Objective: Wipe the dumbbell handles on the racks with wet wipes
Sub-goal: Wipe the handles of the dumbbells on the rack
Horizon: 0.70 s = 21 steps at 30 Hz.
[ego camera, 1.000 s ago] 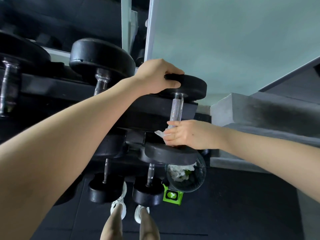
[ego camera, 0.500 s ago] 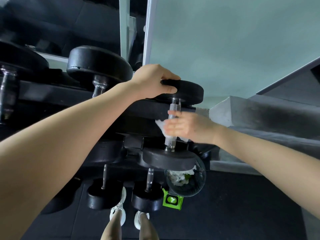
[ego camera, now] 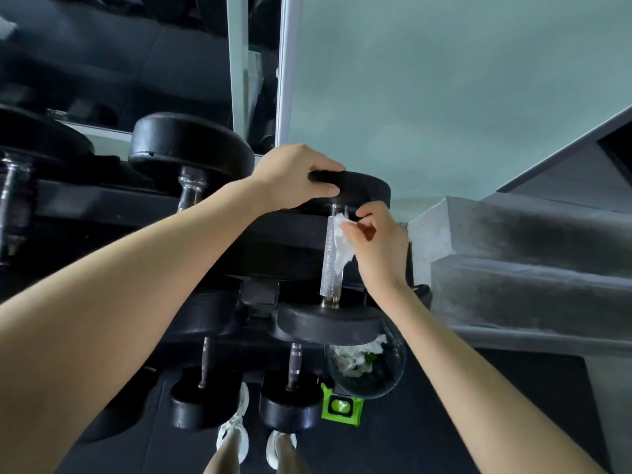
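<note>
A black dumbbell with a knurled silver handle (ego camera: 331, 258) lies on the top tier of the dark rack (ego camera: 280, 248). My left hand (ego camera: 294, 176) grips the rim of its far weight head (ego camera: 362, 191). My right hand (ego camera: 379, 244) pinches a crumpled white wet wipe (ego camera: 343, 244) against the right side of the handle, near its far end. The near weight head (ego camera: 328, 325) sits below the handle.
More dumbbells rest on the rack: a larger one (ego camera: 189, 148) to the left and two small ones (ego camera: 290, 405) on the lower tier. A dark round bin (ego camera: 367, 367) with used wipes and a green wipe pack (ego camera: 341, 407) sit on the black floor. Grey steps (ego camera: 513, 268) rise at right.
My right hand slid the wipe up the handle from its near end to its far end and loosened from a full wrap to a pinch. My left hand stayed on the far head.
</note>
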### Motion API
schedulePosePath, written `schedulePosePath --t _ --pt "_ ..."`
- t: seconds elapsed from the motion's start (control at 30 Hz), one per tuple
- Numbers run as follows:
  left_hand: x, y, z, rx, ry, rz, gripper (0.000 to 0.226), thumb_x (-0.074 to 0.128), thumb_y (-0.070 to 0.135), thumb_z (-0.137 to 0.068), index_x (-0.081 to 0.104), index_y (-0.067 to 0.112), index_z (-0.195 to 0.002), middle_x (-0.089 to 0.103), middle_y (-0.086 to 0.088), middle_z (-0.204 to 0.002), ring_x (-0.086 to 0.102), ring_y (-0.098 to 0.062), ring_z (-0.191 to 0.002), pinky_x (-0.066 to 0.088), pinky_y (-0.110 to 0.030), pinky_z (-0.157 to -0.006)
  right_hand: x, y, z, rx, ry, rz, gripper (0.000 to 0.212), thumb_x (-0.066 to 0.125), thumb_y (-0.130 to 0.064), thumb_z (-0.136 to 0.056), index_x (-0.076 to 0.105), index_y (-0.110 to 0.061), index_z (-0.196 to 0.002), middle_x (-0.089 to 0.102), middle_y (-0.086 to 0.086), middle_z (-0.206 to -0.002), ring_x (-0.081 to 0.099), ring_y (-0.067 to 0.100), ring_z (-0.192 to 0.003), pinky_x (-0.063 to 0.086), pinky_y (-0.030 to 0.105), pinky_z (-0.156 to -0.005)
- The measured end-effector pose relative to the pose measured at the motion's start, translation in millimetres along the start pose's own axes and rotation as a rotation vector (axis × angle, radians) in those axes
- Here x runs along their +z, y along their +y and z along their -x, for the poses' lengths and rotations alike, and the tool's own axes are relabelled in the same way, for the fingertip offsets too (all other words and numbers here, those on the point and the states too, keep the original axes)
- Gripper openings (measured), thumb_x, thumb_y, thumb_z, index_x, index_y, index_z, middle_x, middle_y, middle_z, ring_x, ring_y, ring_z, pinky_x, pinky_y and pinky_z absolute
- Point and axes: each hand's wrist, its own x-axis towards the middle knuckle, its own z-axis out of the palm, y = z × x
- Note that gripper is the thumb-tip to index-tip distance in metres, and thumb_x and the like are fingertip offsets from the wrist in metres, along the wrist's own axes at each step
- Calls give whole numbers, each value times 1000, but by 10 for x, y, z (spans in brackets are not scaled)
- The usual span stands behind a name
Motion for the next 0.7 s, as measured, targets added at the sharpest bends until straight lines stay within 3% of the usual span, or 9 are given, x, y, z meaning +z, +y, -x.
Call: schedulePosePath --t 0.1,0.17,0.2,0.27,0.33,0.43,0.5,0.6,0.7 --pt "10 -16 3 -5 8 17 40 66 35 -86 60 32 -126 60 12 -128 53 -11 -119 39 -19 -92 204 73 11 -260 39 208 23 63 -9 -83 47 -12 -67 42 -1 -62 40 18 -57 34 30 -53" --pt "20 -30 -4 0 6 23 40 66 36 -86 60 33 -126 60 12 -128 53 -11 -119 39 -19 -92 214 162 151 -423 -32 306 10 69 -8 -80 62 -1 -77 53 6 -71 49 23 -64 43 31 -53" --pt "24 -35 -4 4 5 26 40 66 36 -86 59 33 -126 60 12 -128 53 -11 -119 39 -19 -92 200 208 218 -461 -75 351 14 73 -8 -79 66 1 -86 58 9 -79 53 26 -69 48 32 -54" --pt "34 -48 -8 16 6 34 40 65 36 -87 59 33 -126 60 12 -129 53 -11 -120 38 -18 -91 178 263 246 -517 -138 424 26 74 -4 -77 65 4 -100 61 11 -91 56 28 -74 54 35 -58" --pt "44 -58 -11 28 13 37 40 65 35 -87 59 32 -126 60 11 -128 53 -11 -120 39 -19 -91 150 237 138 -554 -169 470 24 63 0 -84 64 5 -107 61 13 -94 55 30 -78 54 40 -60" --pt "44 -65 -15 39 26 27 41 65 36 -86 59 32 -126 61 11 -127 54 -11 -119 40 -21 -93 140 242 -118 -442 -179 423 32 44 5 -89 63 2 -114 60 20 -99 53 37 -91 49 50 -77" --pt "46 -66 -11 44 29 29 41 65 37 -87 59 32 -127 60 12 -128 53 -11 -120 37 -20 -93 189 276 -110 -441 -156 394 44 44 11 -84 58 1 -124 61 17 -98 50 32 -92 52 44 -78" --pt "50 -59 2 48 35 17 41 63 37 -88 57 32 -128 58 13 -131 50 -11 -122 30 -18 -92 161 416 150 -564 -195 407 49 40 16 -78 54 8 -125 60 13 -84 40 20 -79 50 35 -58" --pt "37 -44 3 34 38 18 41 63 38 -88 57 34 -128 58 13 -131 51 -11 -121 29 -18 -88 -9 425 129 -776 -321 505 53 56 23 -69 58 9 -120 60 11 -79 46 22 -70 49 32 -54"
